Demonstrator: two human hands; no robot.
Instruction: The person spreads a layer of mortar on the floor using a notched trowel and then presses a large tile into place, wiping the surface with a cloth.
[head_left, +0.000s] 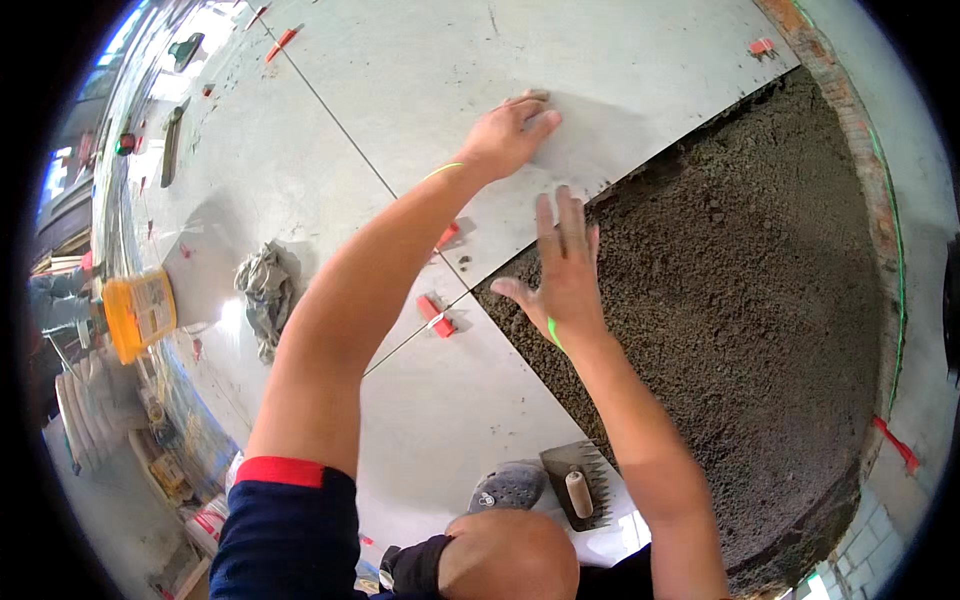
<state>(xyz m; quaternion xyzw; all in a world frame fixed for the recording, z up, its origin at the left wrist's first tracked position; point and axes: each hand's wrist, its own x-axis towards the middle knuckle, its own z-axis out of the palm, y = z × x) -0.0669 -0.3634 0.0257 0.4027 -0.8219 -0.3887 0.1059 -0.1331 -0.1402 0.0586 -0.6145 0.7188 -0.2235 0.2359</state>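
Note:
My left hand rests on a large pale grey floor tile, fingers slightly bent and thumb apart, holding nothing. Closer to me, my right hand is open with its fingers spread. It is over the tile edge and the bed of dark, crumbly mortar; whether it touches either one cannot be told. A bright green line crosses each wrist. Near the tile joint by my right hand lie a red levelling wedge and a second red wedge, partly hidden by my left forearm.
A notched trowel with a light handle lies by my knee and grey shoe. Left of my arm are a crumpled grey rag and a yellow bucket. A wall edge with a green line bounds the mortar on the right.

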